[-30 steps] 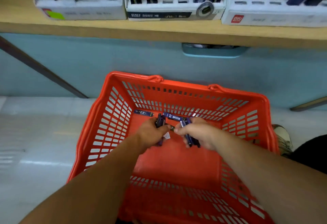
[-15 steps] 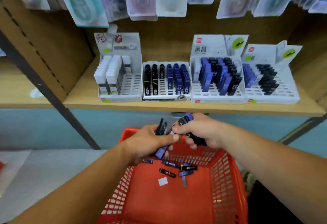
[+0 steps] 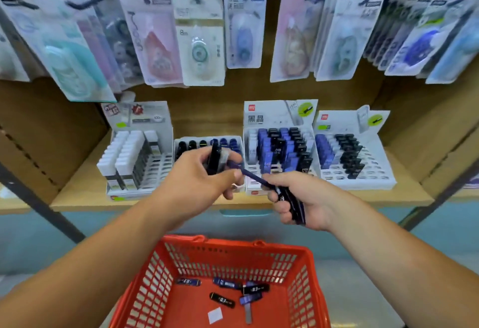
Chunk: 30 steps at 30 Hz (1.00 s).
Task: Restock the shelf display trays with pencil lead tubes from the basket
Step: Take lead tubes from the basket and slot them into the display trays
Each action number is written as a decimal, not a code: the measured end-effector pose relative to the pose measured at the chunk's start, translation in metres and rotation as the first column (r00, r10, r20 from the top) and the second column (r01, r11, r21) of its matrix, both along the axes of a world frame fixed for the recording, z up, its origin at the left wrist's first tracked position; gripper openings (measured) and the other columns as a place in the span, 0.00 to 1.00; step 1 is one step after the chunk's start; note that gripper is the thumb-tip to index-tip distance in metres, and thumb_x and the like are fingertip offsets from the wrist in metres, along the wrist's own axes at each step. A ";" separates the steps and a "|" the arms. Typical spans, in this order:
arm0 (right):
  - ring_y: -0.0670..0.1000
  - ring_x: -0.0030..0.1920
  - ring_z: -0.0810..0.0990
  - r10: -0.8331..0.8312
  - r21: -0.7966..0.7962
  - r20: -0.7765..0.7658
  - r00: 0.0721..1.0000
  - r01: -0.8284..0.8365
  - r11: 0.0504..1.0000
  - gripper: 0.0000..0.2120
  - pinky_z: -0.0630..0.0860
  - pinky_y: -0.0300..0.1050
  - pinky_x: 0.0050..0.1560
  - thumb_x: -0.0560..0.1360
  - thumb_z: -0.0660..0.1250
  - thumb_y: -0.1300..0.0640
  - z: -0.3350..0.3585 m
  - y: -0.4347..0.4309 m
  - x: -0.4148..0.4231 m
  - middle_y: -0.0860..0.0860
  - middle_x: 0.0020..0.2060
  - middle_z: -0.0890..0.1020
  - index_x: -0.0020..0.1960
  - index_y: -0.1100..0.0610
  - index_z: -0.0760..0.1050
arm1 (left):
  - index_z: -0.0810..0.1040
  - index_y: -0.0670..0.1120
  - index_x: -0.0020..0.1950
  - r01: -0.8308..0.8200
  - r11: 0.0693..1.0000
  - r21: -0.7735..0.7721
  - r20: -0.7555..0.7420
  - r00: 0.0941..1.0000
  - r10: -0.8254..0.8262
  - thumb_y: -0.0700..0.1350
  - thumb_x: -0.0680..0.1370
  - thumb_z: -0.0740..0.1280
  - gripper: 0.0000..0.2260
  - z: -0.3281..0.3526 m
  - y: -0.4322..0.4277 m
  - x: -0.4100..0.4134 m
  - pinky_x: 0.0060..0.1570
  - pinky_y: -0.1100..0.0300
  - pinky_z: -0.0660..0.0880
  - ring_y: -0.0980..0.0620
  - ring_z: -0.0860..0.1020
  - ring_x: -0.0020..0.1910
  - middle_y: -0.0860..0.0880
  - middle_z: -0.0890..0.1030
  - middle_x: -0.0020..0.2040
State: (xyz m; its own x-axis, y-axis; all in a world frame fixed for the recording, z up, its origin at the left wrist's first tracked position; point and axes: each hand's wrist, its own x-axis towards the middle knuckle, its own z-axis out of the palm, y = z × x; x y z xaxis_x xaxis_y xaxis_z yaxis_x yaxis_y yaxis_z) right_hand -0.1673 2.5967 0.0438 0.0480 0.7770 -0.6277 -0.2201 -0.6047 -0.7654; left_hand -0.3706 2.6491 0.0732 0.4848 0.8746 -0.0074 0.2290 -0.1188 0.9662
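both hands are up in front of the wooden shelf (image 3: pixel 77 199), close together but not touching. the left hand (image 3: pixel 197 180) is curled round a few black tubes (image 3: pixel 214 158) that stand upright out of its fist. the right hand (image 3: pixel 305 198) is clamped on a bundle of dark tubes (image 3: pixel 294 207), whose ends poke out below the fingers. one blue tube (image 3: pixel 250 175) bridges the gap between the hands. its lower end goes into the right hand's grip and its upper end lies at the left thumb and fingertips. whether the left hand pinches it i cannot tell.

along the shelf's front edge four display trays (image 3: pixel 357 185) stand side by side: a white-tube tray (image 3: pixel 160 169) toward the left end, a low tray (image 3: pixel 208 138) partly hidden behind the left hand, a full tray (image 3: pixel 269 118) of blue and black tubes, and a right-end tray (image 3: pixel 370 167) with bare slots in front. blister packs (image 3: pixel 198 37) hang above.

the red basket (image 3: pixel 233 243) stands below the shelf — a few loose tubes (image 3: pixel 221 299) lie on its bottom near the far wall, and a white slip (image 3: pixel 215 315) lies nearer the middle.
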 end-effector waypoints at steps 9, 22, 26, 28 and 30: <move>0.49 0.24 0.69 0.015 0.167 0.125 0.992 -0.036 0.985 0.15 0.67 0.40 0.25 0.81 0.71 0.49 0.017 0.018 0.029 0.57 0.35 0.83 0.57 0.62 0.78 | 0.82 0.44 0.49 -0.130 0.983 0.132 -0.119 0.982 0.146 0.44 0.82 0.71 0.04 0.019 0.043 0.050 0.29 0.62 0.75 0.53 0.77 0.28 0.47 0.84 0.35; 0.55 0.39 0.83 -0.075 0.173 -0.271 0.960 0.125 0.977 0.10 0.85 0.61 0.44 0.85 0.61 0.57 0.007 0.006 0.077 0.56 0.43 0.84 0.63 0.58 0.76 | 0.78 0.50 0.46 0.204 0.891 0.406 -0.551 0.832 0.060 0.47 0.82 0.69 0.05 -0.025 0.060 0.089 0.36 0.52 0.76 0.50 0.79 0.36 0.50 0.81 0.39; 0.54 0.36 0.79 -0.040 0.189 -0.284 0.958 0.097 0.977 0.14 0.73 0.45 0.29 0.86 0.60 0.52 0.008 0.001 0.080 0.56 0.43 0.83 0.67 0.57 0.76 | 0.74 0.54 0.43 0.259 0.866 0.429 -0.594 0.802 0.054 0.48 0.82 0.68 0.09 -0.029 0.063 0.087 0.33 0.56 0.69 0.53 0.77 0.35 0.53 0.79 0.38; 0.53 0.36 0.77 -0.031 0.196 -0.302 0.953 0.093 0.976 0.15 0.66 0.43 0.28 0.86 0.60 0.53 0.008 0.000 0.082 0.56 0.42 0.83 0.68 0.59 0.75 | 0.74 0.54 0.44 0.318 0.843 0.433 -0.635 0.771 0.036 0.48 0.82 0.68 0.08 -0.027 0.065 0.085 0.33 0.56 0.69 0.52 0.76 0.35 0.53 0.79 0.37; 0.53 0.36 0.76 -0.029 0.203 -0.303 0.953 0.094 0.975 0.14 0.64 0.43 0.28 0.85 0.59 0.56 0.008 -0.002 0.085 0.57 0.42 0.83 0.67 0.61 0.74 | 0.76 0.53 0.45 0.353 0.827 0.437 -0.655 0.755 0.024 0.48 0.82 0.69 0.06 -0.027 0.067 0.085 0.33 0.54 0.71 0.53 0.76 0.35 0.53 0.79 0.37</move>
State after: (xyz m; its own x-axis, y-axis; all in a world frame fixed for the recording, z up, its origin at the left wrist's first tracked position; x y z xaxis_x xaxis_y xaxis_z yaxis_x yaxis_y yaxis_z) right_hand -0.0826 2.5950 0.0518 -0.0625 0.8953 -0.4411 -0.4877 -0.4130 -0.7691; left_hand -0.2856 2.7164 0.0462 0.6705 0.7394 0.0606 0.6647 -0.6350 0.3937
